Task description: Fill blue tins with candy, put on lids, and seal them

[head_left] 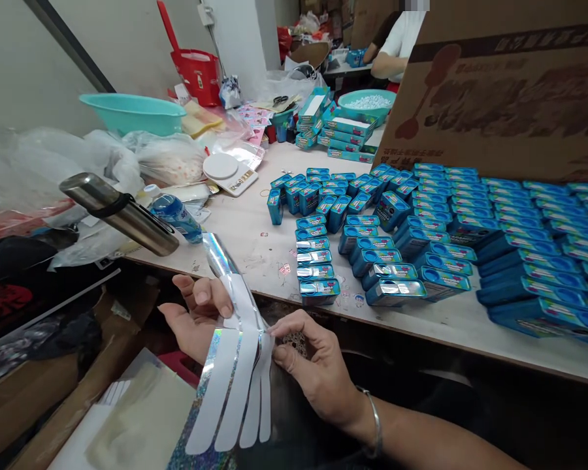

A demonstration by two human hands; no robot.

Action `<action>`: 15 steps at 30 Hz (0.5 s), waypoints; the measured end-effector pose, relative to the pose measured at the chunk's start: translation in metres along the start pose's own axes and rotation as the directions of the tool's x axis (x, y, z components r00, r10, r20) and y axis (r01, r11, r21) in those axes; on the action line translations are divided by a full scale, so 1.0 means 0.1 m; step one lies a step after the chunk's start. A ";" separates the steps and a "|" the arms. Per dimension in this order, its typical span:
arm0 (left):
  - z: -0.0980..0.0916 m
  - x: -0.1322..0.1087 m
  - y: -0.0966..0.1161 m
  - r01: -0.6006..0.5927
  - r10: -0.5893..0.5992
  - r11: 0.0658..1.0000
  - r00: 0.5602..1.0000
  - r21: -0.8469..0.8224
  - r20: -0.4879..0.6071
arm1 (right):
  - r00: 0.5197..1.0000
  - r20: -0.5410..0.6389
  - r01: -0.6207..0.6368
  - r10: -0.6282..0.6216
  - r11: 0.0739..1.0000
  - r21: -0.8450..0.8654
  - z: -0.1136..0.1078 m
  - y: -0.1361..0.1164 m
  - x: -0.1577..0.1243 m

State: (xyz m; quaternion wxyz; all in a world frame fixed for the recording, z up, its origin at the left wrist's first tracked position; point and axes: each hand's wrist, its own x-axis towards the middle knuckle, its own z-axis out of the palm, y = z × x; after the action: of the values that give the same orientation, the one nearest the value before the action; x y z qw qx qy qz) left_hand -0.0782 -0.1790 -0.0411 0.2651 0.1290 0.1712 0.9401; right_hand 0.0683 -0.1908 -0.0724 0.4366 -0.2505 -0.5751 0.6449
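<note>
A holographic sheet [228,385] with long white rounded strips hangs over my lap, its upper part curled into a shiny roll. My left hand [198,313] is behind the sheet at its upper left, palm up, with its fingers apart and the sheet lying against them. On the sheet's right edge, my right hand [313,365] pinches the material between thumb and forefinger. Beyond my hands, small blue boxes [318,287] stand in rows on the white table; some in the nearest rows have shiny strips on top.
A steel flask [120,212] and a blue-capped bottle [176,217] lie at the table's left edge. Behind are a white scale [230,173], turquoise basins [132,114] and stacked blue trays [345,134]. A large carton [509,91] stands at right. A person's arm [389,64] shows at the back.
</note>
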 end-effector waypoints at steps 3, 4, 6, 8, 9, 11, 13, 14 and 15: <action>-0.07 0.01 0.02 0.002 -0.004 0.999 1.000 0.051 0.026 | 0.998 -0.054 0.017 -0.019 0.999 -0.049 0.05 0.07 -0.04; -0.07 0.01 0.02 -0.002 0.000 0.997 1.000 0.075 0.027 | 0.997 -0.065 0.032 -0.036 0.997 -0.070 0.06 0.08 -0.04; -0.07 -0.01 0.02 -0.021 0.022 0.992 1.000 0.126 -0.005 | 0.992 -0.079 0.093 -0.102 0.990 -0.108 0.06 0.10 -0.05; -0.06 -0.03 0.02 -0.054 0.065 0.985 0.996 0.162 -0.061 | 0.981 -0.085 0.160 -0.173 0.977 -0.140 0.04 0.11 -0.06; -0.06 -0.03 0.02 -0.068 0.084 0.982 0.993 0.174 -0.086 | 0.976 -0.088 0.185 -0.200 0.971 -0.152 0.04 0.11 -0.06; -0.06 -0.04 0.01 -0.100 0.123 0.977 0.985 0.189 -0.119 | 0.967 -0.096 0.217 -0.235 0.961 -0.172 0.03 0.12 -0.05; -0.08 -0.03 0.02 -0.115 0.140 0.973 0.984 0.201 -0.113 | 0.963 -0.102 0.229 -0.251 0.955 -0.186 0.02 0.12 -0.05; -0.10 -0.03 0.02 -0.123 0.145 0.970 0.985 0.209 -0.094 | 0.960 -0.104 0.238 -0.260 0.953 -0.188 0.03 0.12 -0.04; -0.11 -0.02 0.02 -0.133 0.150 0.967 0.987 0.216 -0.063 | 0.957 -0.106 0.247 -0.269 0.951 -0.186 0.03 0.12 -0.04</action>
State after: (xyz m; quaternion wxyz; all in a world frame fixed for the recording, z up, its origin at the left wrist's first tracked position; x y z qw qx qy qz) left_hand -0.0808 -0.1844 -0.0507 0.1752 0.1311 0.2706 0.9375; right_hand 0.0648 -0.1952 -0.0840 0.5305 -0.2511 -0.6266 0.5127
